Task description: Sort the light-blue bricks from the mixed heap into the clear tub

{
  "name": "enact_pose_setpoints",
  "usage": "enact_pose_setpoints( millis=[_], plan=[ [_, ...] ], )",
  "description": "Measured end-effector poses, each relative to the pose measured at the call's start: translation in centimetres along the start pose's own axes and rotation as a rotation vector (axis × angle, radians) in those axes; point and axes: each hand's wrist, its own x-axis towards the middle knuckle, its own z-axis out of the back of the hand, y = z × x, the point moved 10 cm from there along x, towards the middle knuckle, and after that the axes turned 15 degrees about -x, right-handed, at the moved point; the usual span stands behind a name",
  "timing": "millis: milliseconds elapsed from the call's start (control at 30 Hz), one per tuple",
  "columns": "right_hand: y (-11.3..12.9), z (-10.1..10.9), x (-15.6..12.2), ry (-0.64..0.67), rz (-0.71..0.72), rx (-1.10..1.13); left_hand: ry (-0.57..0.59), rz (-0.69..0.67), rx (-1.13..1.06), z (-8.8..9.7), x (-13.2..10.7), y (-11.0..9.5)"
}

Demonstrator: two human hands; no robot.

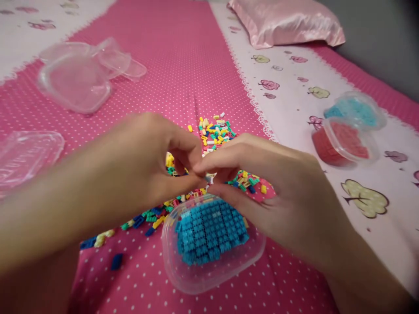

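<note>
My left hand [147,161] and my right hand [262,174] meet in the middle, fingertips touching in a pinch. Something small and pale shows between the fingertips, mostly hidden by them. Just below, a clear plastic tub [209,283] lies on the bed, holding a block of blue interlocking bricks [209,231] set in neat rows. Behind and around the hands spreads a loose pile of small building bricks [216,133] in yellow, green, blue, white and red, partly covered by my fingers. One dark blue brick [116,261] lies apart at the lower left.
At the right stand a tub of red bricks [348,141] and a tub of light blue bricks [355,111]. Clear empty tubs or lids [75,83] lie at the upper left, a clear lid [32,152] at the left edge. A pink satin pillow [288,22] rests at the back.
</note>
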Motion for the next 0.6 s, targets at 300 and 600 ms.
enact_pose_setpoints(
  millis=[300, 600],
  plan=[
    [-1.2, 0.6, -1.1, 0.104, -0.117, -0.061, 0.195, -0.150, -0.328, -2.9, -0.1, -3.0],
    [-1.4, 1.0, -1.8, 0.163, -0.101, -0.169, 0.243, -0.078, -0.243, -5.1, 0.1, -3.5]
  ],
)
